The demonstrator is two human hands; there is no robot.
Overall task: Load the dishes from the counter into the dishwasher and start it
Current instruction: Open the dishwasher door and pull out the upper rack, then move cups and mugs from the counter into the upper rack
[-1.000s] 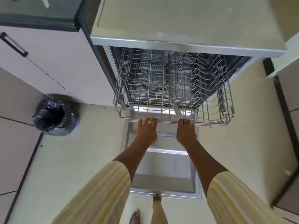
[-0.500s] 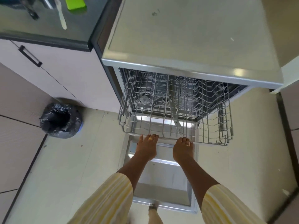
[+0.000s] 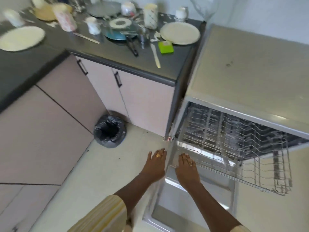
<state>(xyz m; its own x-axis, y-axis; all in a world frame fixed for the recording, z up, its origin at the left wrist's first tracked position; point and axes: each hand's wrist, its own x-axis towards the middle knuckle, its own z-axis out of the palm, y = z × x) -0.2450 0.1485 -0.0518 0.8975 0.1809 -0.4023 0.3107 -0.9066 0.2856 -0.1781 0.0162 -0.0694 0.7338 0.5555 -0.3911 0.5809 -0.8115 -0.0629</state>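
The dishwasher (image 3: 247,67) stands at the right with its door (image 3: 192,198) folded down. Its empty wire rack (image 3: 234,148) is pulled out over the door. My left hand (image 3: 154,163) hovers flat just left of the rack's front corner, fingers apart and holding nothing. My right hand (image 3: 186,168) is flat with its fingertips at the rack's front edge. Dirty dishes crowd the dark counter (image 3: 117,56): a white plate (image 3: 180,33) near the dishwasher, another white plate (image 3: 21,38) at the far left, a blue pan (image 3: 117,36), cups and utensils.
A bin lined with a black bag (image 3: 109,131) sits on the floor in the corner by the pink cabinets (image 3: 133,101). A green sponge (image 3: 165,47) and a spatula (image 3: 155,55) lie near the counter's edge. Pale floor lies left of the door.
The view has swung up and left, bringing the counter's dishes into sight. Both hands have let go of the rack's front edge and opened flat; the rack stays pulled out.
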